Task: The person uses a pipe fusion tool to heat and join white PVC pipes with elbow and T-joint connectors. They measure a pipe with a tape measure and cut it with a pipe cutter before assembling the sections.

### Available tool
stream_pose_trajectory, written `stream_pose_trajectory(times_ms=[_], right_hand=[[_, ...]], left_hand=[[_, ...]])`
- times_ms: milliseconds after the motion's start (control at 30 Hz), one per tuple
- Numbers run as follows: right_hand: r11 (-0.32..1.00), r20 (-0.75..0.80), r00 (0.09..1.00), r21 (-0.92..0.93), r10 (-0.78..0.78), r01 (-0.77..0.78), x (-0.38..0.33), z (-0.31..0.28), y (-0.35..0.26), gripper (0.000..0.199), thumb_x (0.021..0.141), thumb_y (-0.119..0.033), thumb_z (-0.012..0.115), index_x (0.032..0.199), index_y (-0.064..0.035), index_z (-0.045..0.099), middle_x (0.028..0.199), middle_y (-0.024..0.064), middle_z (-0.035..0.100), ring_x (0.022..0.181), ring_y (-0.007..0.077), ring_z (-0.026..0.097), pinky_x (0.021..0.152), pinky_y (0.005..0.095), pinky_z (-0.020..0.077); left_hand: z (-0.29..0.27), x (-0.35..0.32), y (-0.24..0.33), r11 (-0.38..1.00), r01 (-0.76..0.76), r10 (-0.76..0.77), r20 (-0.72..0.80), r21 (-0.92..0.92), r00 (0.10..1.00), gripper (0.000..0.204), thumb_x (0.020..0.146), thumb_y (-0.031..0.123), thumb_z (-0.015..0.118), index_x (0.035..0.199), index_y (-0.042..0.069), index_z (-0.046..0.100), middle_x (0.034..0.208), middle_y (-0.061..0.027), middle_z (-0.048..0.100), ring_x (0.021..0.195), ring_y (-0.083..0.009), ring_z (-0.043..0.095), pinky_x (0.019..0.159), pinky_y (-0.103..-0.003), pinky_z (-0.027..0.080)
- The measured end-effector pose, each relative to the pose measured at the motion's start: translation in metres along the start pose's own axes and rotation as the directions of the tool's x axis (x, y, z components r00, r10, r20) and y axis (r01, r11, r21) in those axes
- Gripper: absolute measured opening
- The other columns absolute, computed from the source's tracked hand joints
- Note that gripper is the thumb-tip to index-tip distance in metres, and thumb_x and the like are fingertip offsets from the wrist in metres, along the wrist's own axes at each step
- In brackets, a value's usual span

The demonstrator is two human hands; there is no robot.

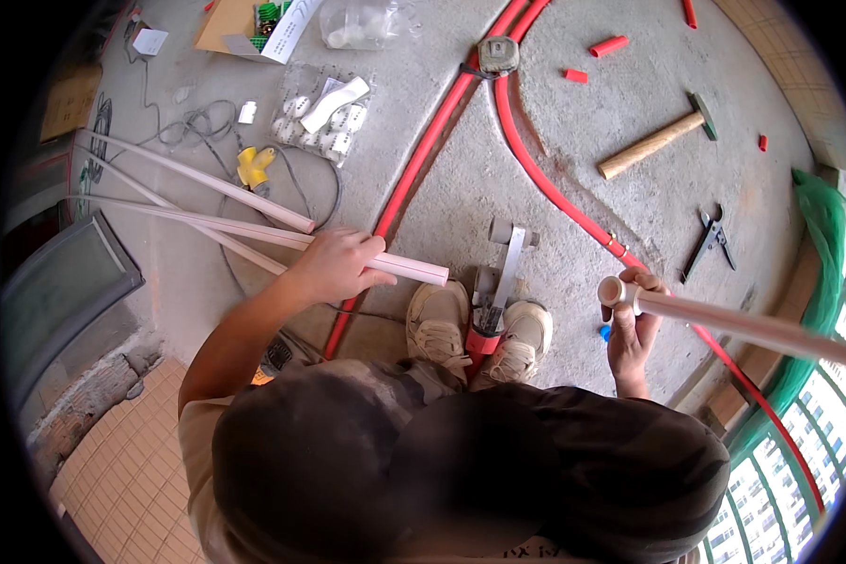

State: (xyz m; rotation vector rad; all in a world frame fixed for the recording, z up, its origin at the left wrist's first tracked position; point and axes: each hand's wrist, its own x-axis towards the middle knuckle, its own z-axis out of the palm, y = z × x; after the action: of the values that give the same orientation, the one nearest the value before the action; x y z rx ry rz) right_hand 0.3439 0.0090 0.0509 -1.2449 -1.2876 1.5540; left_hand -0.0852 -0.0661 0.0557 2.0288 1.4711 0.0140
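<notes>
My left hand point(336, 266) grips a long white plastic pipe point(254, 237) that lies across the concrete floor and ends just right of my fingers. My right hand point(632, 324) holds a second white pipe point(752, 324) near its end, where a white coupling fitting point(614, 291) is pushed on; this pipe runs off to the right. Between my two shoes point(479, 329) on the floor stands a pipe welding tool point(498, 282) with a red handle and grey heating plate.
Two red conduits point(423, 155) cross the floor from a junction box point(498, 54). A wooden-handled hammer point(658, 139) and pipe cutters point(712, 240) lie right. More white pipes point(197, 179), a bag of white fittings point(324, 117), cables and a cardboard box point(254, 23) lie left.
</notes>
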Motion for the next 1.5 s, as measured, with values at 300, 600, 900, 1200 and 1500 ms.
stream_pose_trajectory(times_ms=[300,600,900,1200,1500], right_hand=[[0.985,0.176,0.969,-0.022,0.175,-0.173,-0.009,-0.001,-0.003,0.052,0.086,-0.022,0.078,0.123,-0.0003,0.049,0.118,0.0123,0.060,0.100,0.0166,0.059,0.087,0.0311,0.0480],[0.982,0.194,0.975,0.133,0.109,-0.136,0.015,0.016,-0.017,0.048,0.090,-0.031,0.075,0.115,-0.0060,0.042,0.088,0.0126,0.061,0.062,0.0170,0.059,0.055,0.0293,0.0487],[0.990,0.206,0.975,0.100,0.080,-0.102,0.016,0.019,-0.005,0.042,0.092,-0.024,0.073,0.114,-0.0032,0.044,0.085,0.0099,0.059,0.065,0.0160,0.058,0.057,0.0289,0.0477],[0.985,-0.061,0.998,-0.168,0.017,-0.027,0.012,0.007,0.016,0.029,0.092,-0.011,0.070,0.109,-0.0059,0.047,0.089,0.0052,0.056,0.072,0.0100,0.053,0.063,0.0243,0.0449],[0.991,0.015,0.996,-0.099,-0.087,0.088,0.021,0.000,0.019,0.045,0.094,-0.019,0.067,0.130,-0.0009,0.046,0.089,0.0017,0.052,0.072,0.0072,0.045,0.064,0.0217,0.0349]], left_hand=[[-0.080,-0.006,0.032,0.955,0.148,0.063,-0.665,0.257,0.744,0.021,0.074,0.010,0.077,0.082,0.004,0.059,0.078,-0.0099,0.056,0.073,-0.0300,0.058,0.065,-0.041,0.043],[-0.163,-0.044,0.060,0.837,0.054,0.522,-0.824,0.544,0.220,0.047,0.073,0.016,0.088,0.102,-0.003,0.056,0.080,-0.0112,0.055,0.066,-0.0276,0.054,0.056,-0.037,0.045],[-0.132,-0.030,0.054,0.966,-0.059,0.216,-0.663,0.250,0.717,0.040,0.070,0.017,0.084,0.100,-0.001,0.064,0.087,-0.0114,0.060,0.071,-0.0275,0.058,0.062,-0.040,0.046],[-0.113,-0.027,0.043,0.903,0.074,0.367,-0.849,0.423,0.380,0.038,0.058,0.001,0.076,0.093,0.001,0.060,0.095,-0.0119,0.060,0.075,-0.0278,0.059,0.068,-0.039,0.045],[-0.083,-0.007,0.024,0.990,0.038,0.080,-0.774,0.133,0.628,0.034,0.063,-0.007,0.073,0.091,0.003,0.057,0.082,-0.0116,0.061,0.070,-0.0326,0.057,0.066,-0.041,0.043]])
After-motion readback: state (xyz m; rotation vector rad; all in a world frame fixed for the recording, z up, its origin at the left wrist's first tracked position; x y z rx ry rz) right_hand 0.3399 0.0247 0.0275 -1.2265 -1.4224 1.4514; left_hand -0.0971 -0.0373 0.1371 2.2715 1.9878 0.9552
